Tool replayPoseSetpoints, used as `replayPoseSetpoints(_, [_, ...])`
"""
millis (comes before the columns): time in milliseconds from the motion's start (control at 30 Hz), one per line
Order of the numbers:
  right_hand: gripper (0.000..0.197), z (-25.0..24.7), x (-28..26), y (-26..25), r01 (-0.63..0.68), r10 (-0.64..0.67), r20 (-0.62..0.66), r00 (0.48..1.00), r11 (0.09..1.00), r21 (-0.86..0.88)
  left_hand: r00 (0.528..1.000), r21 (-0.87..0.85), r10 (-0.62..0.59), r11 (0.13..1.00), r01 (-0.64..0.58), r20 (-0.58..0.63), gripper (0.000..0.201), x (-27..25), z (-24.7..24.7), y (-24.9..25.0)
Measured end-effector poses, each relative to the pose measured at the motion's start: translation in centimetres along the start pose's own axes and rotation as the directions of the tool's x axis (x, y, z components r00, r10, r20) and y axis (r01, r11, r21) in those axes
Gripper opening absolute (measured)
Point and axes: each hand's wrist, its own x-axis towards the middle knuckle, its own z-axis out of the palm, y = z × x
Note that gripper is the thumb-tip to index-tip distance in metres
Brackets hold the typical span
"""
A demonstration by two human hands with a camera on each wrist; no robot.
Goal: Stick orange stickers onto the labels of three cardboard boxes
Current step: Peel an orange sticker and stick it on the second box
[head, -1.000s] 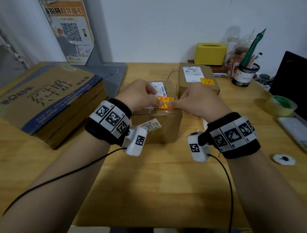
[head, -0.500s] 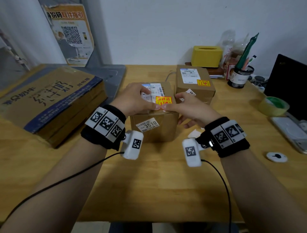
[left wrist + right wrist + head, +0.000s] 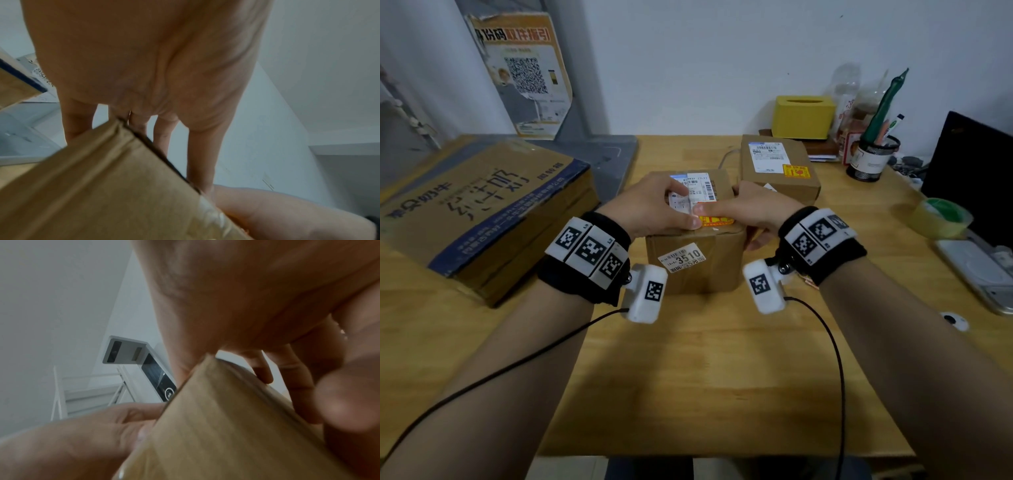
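Observation:
A small cardboard box [image 3: 695,260] stands mid-table with a white label [image 3: 697,190] on top. An orange sticker [image 3: 717,220] lies at the label's near edge, partly under both thumbs. My left hand [image 3: 650,205] lies flat on the box top with straight fingers [image 3: 201,154], its thumb touching the sticker's left end. My right hand [image 3: 753,212] presses its thumb on the sticker while its fingers curl round the right side of the box [image 3: 216,426]. Behind it, a second box [image 3: 777,178] bears its own orange sticker [image 3: 795,171]. A large flat box [image 3: 479,209] lies at the left.
Along the back right stand a yellow tissue box [image 3: 803,116] and a pen holder [image 3: 873,161]. A tape roll [image 3: 940,217], a black screen [image 3: 972,171], a white device [image 3: 983,274] and a small white disc [image 3: 955,321] sit at the right edge.
The sticker, held above the box by both hands, has come down onto the label's near edge. My right thumb has slid over it, and my right fingers have wrapped round the box's side.

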Motion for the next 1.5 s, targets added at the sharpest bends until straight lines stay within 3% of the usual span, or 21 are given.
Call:
replayPoseSetpoints(233, [0.036, -0.8, 0.4, 0.0, -0.032, 0.029, 0.021, 0.999, 0.992, 0.120, 1.000, -0.039, -0.012, 0.999, 0.012, 0.018, 0.073, 0.2, 0.1, -0.1])
replayPoseSetpoints(733, [0.055, -1.8, 0.5, 1.9, 0.012, -0.026, 0.130, 0.991, 0.994, 0.105, 0.993, -0.057, 0.075, 0.996, -0.069, 0.093, 0.037, -0.5, 0.0, 0.4])
replayPoseSetpoints(967, [0.036, -2.0, 0.0, 2.8, 0.034, -0.059, 0.197, 0.979, 0.991, 0.128, 0.989, 0.011, 0.125, 0.992, -0.126, 0.074, 0.037, -1.0, -0.1, 0.3])
replayPoseSetpoints(1233, [0.033, -1.5, 0.8, 2.6, 0.005, -0.026, 0.104, 0.994, 0.981, 0.192, 0.988, 0.139, 0.123, 0.981, -0.135, 0.098, 0.040, -1.0, -0.3, 0.7])
replayPoseSetpoints(1400, [0.030, -1.3, 0.5, 2.3, -0.001, -0.017, 0.078, 0.997, 0.973, 0.231, 0.995, 0.010, 0.097, 0.995, -0.097, -0.012, 0.015, -0.7, 0.4, 0.9])
replayPoseSetpoints(1500, [0.034, -1.1, 0.5, 2.0, 0.008, -0.021, 0.063, 0.998, 0.980, 0.198, 0.991, 0.064, 0.094, 0.994, -0.088, -0.093, 0.007, -0.4, 0.9, 1.5])
